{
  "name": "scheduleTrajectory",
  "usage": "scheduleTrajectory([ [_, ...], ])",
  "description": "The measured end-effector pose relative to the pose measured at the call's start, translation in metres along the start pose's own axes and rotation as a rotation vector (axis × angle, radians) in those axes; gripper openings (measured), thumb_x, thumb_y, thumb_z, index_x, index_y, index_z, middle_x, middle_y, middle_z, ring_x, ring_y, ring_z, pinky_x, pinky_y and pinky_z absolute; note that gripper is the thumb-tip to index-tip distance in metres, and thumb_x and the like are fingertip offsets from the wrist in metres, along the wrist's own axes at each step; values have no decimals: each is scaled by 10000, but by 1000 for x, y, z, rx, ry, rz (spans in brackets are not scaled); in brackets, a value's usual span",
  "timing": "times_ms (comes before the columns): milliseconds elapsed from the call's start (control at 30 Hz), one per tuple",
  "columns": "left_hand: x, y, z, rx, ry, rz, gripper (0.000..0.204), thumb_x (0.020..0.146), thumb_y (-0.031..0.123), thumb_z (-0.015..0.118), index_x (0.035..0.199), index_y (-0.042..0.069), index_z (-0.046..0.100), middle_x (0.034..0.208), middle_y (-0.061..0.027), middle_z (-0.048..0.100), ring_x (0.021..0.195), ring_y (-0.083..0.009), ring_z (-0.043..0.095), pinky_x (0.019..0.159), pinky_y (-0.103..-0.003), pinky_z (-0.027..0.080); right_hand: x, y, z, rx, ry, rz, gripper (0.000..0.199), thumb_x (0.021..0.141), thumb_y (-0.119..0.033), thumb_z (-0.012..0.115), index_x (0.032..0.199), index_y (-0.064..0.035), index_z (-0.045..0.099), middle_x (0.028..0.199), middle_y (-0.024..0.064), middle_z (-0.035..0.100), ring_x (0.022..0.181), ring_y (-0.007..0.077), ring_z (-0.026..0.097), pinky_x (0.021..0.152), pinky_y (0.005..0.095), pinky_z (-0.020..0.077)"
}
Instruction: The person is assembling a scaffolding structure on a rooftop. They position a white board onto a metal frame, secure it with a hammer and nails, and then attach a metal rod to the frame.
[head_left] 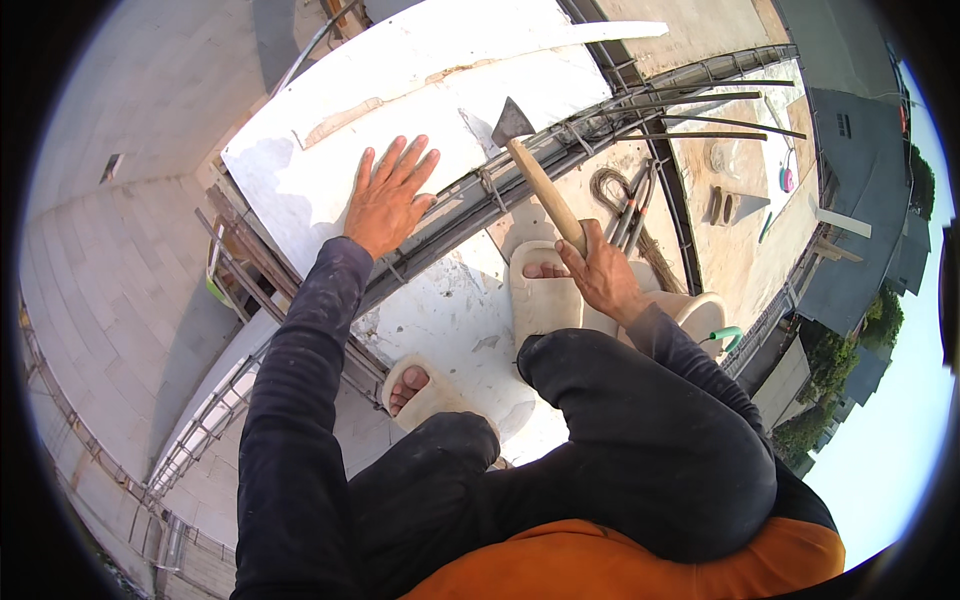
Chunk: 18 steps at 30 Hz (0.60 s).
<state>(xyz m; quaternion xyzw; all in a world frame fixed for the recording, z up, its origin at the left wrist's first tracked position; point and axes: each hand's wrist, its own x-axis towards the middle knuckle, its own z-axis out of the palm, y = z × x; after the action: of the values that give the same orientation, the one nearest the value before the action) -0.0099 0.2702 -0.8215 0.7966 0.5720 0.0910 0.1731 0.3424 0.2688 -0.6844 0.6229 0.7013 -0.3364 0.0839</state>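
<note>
Left hand (392,200) spread, palm down over white panel (420,110); contact hard to tell. Right hand (605,272) wrapped around wooden handle of hammer-like tool (545,190), dark pointed head up by steel rebar cage (575,137). Beyond cage, to right: long-handled pliers (628,218), bent wire (604,184), trowel (748,207). Pale bucket (708,312) just beside right forearm.
</note>
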Motion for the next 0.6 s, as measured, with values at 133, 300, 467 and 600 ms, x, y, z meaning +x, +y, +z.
scheduleTrajectory([
  [133, -15, -6, -2, 31, 0, -37, 650, 1076, 393, 577, 1665, 256, 338, 1756, -3, 240, 1626, -270, 174, 1322, -587, 122, 2, -41, -26, 125, 58, 8, 548, 1073, -461, 597, 1321, 12, 469, 839, 292, 697, 791, 486, 720, 722, 545, 551],
  [300, -13, -3, 1, 39, 1, -34, 662, 1072, 408, 578, 1668, 260, 332, 1759, 5, 235, 1629, -259, 165, 1326, -576, 120, -13, -46, -36, 331, 300, -119, 495, 1064, -373, 637, 1351, -2, 478, 921, 293, 696, 812, 475, 716, 733, 522, 548],
  [467, -6, 0, 3, 25, -13, -28, 659, 1076, 430, 562, 1670, 266, 330, 1761, 11, 232, 1631, -252, 159, 1331, -568, 110, 6, -19, -22, -92, -74, 27, 487, 1073, -402, 591, 1303, 6, 457, 843, 334, 677, 821, 530, 700, 727, 596, 544],
  [600, -13, -4, 3, 47, -34, -55, 660, 1078, 434, 555, 1674, 269, 322, 1763, 14, 227, 1631, -253, 157, 1332, -568, 104, 5, -37, -48, 9, 28, -7, 536, 1078, -452, 588, 1322, 9, 465, 763, 271, 681, 761, 490, 715, 670, 535, 553],
])
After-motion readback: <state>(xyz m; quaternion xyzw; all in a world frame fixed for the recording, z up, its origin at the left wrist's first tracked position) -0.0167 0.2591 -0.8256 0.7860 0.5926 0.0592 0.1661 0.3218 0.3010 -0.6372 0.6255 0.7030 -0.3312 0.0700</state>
